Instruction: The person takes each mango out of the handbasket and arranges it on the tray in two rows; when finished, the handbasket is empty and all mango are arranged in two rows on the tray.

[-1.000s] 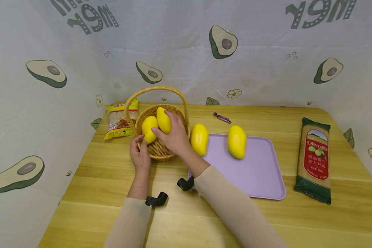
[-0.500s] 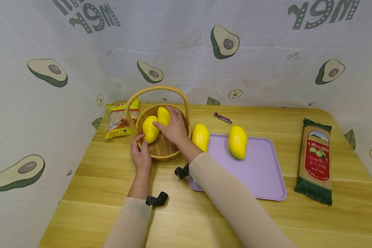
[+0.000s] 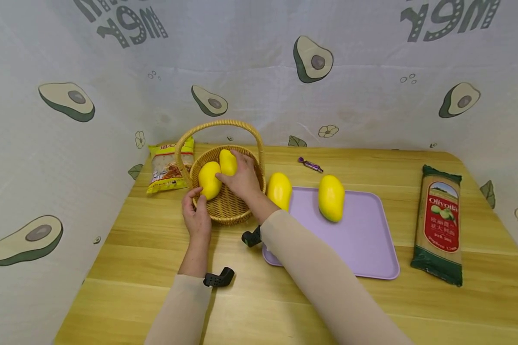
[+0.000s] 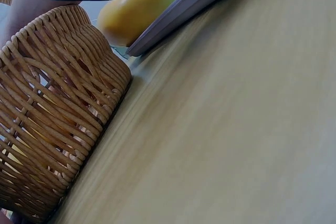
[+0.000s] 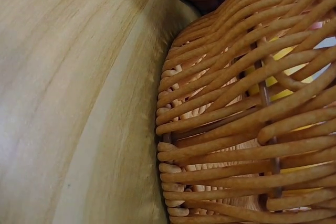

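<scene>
A wicker basket (image 3: 226,211) with a tall arched handle stands at the back left of the table, two yellow mangoes inside. My right hand (image 3: 244,181) reaches in from the right and grips the rear mango (image 3: 227,163), its fingers over the far side. The other mango (image 3: 209,181) lies at the left of the basket. My left hand (image 3: 197,219) holds the basket's near left rim, thumb at the edge close to that mango. Both wrist views look at the woven side of the basket (image 4: 58,93), where yellow shows through the gaps.
Right of the basket, one mango (image 3: 279,188) lies at the corner of a purple tray (image 3: 354,244); another mango (image 3: 331,199) lies on it. A yellow food packet (image 3: 166,167) is behind left, a purple-wrapped candy (image 3: 311,165) at the back, a pasta pack (image 3: 438,223) far right.
My right hand has sunk a little into the basket, lowering the rear mango, and its forearm has shifted forward and left. My left hand has stayed at the rim.
</scene>
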`<state>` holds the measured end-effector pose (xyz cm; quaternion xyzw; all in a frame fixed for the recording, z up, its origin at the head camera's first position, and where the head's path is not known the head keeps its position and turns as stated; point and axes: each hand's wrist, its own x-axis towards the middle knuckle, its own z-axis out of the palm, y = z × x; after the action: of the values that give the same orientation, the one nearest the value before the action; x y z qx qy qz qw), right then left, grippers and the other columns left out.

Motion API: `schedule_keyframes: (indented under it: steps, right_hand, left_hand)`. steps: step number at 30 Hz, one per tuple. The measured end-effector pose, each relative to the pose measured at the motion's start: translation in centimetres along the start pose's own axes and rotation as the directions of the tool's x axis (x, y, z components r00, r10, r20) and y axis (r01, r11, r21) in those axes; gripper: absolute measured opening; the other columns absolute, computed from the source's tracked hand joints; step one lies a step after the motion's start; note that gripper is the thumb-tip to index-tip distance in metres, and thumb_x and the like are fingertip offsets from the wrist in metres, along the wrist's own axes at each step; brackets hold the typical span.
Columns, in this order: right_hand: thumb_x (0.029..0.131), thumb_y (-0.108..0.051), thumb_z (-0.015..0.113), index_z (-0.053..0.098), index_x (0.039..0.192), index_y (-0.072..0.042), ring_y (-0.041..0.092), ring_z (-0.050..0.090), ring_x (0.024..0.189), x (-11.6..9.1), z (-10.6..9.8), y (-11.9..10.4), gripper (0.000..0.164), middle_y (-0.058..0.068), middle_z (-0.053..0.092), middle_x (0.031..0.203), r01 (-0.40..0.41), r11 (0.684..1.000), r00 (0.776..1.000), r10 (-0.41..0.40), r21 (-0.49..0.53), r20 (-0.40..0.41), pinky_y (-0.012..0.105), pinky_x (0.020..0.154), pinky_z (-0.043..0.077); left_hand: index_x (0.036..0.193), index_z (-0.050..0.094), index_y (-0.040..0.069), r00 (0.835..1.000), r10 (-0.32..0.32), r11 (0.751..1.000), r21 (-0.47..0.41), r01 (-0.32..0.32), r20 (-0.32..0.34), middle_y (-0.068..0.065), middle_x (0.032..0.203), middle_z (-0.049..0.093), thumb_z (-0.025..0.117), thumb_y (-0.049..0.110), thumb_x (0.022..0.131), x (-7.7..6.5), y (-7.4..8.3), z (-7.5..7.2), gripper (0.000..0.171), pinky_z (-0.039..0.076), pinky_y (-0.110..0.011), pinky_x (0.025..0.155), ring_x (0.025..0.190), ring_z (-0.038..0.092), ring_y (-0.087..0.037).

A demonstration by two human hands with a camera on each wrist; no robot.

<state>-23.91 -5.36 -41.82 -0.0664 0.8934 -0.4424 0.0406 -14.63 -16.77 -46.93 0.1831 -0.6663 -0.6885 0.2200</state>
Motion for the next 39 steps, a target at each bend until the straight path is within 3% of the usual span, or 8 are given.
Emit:
schedule_keyframes:
  steps: [18, 30, 39]
  right_hand:
    - [0.094, -0.035, 0.074, 0.033, 0.160, -0.023, 0.037, 0.051, 0.137, -0.03, 0.06, -0.05, 0.078, 0.018, 0.031, 0.162, -0.046, 0.998, 0.999, 0.047, -0.039, 0.024, 0.050, 0.112, 0.044]
    - [0.100, -0.029, 0.066, 0.036, 0.158, -0.017, 0.033, 0.052, 0.136, 0.02, 0.08, 0.04, 0.067, 0.018, 0.046, 0.153, -0.022, 0.992, 0.999, 0.028, -0.121, 0.044, 0.046, 0.111, 0.046]
    - [0.101, -0.029, 0.065, 0.037, 0.158, -0.017, 0.032, 0.053, 0.135, 0.02, 0.08, 0.04, 0.065, 0.018, 0.047, 0.151, -0.021, 0.993, 0.999, 0.027, -0.119, 0.046, 0.046, 0.111, 0.045]
  left_hand:
    - [0.123, 0.062, 0.006, 1.000, -0.010, 1.000, 0.011, 0.010, -0.006, -0.009, 0.147, 0.047, 0.049, 0.017, 0.101, 0.08, -0.13, -0.04, 0.027, 0.027, -0.045, 0.119, 0.146, 0.036, -0.022]
    - [0.122, 0.062, 0.007, 1.000, -0.011, 1.000, 0.005, 0.011, -0.013, -0.009, 0.145, 0.048, 0.050, 0.015, 0.101, -0.08, -0.07, -0.01, 0.026, 0.028, -0.045, 0.119, 0.146, 0.037, -0.023]
    - [0.124, 0.061, 0.004, 1.000, -0.005, 1.000, -0.004, 0.005, -0.011, -0.010, 0.145, 0.048, 0.050, 0.014, 0.102, -0.08, -0.07, 0.02, 0.027, 0.028, -0.045, 0.119, 0.145, 0.037, -0.023]
